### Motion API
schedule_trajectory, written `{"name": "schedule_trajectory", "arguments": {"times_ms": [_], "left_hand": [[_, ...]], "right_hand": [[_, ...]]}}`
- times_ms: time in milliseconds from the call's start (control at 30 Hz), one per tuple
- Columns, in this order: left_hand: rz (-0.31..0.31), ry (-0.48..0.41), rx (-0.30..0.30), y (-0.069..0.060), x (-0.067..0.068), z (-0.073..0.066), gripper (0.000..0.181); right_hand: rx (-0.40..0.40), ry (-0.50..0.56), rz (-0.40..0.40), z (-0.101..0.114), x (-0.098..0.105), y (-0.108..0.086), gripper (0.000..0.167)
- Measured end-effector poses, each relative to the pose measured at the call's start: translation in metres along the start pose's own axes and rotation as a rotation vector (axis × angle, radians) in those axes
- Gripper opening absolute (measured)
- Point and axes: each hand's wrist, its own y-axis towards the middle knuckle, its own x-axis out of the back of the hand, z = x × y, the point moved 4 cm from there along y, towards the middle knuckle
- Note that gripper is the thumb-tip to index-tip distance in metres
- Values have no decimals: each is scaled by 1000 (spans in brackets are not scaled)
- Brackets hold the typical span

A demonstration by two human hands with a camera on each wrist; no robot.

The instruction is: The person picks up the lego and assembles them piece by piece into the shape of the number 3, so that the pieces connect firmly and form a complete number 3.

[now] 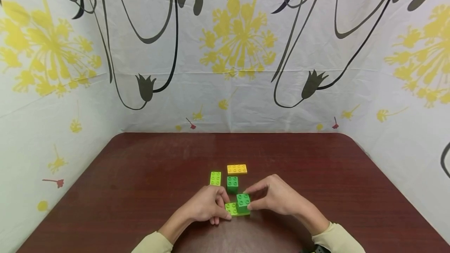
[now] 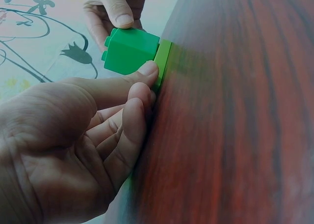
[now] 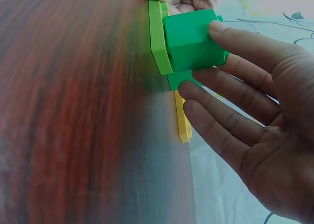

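Note:
A flat lime plate (image 1: 231, 208) lies near the front of the table, and a green block (image 1: 243, 202) stands on its right end; a thin gap shows between them in the right wrist view. My left hand (image 1: 207, 205) pinches the plate's left end between thumb and fingers. My right hand (image 1: 277, 196) holds the green block (image 3: 194, 40) between thumb and fingers from the right. In the left wrist view the left thumb lies against the lime plate (image 2: 163, 62) beside the block.
Behind the hands lie a second lime plate (image 1: 215, 179), another green block (image 1: 232, 184) and a yellow plate (image 1: 237, 169). They stand on a dark red wooden table (image 1: 158, 159), with a patterned white cloth (image 1: 211, 100) behind and at both sides.

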Motion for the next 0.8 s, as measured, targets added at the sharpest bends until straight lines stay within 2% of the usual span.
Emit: {"name": "schedule_trajectory", "arguments": {"times_ms": [300, 800], "left_hand": [[-3, 12, -2, 0, 0, 1, 27], [4, 15, 4, 0, -1, 2, 27]], "right_hand": [[7, -29, 4, 2, -1, 1, 28], [5, -19, 14, -2, -2, 1, 30]]}}
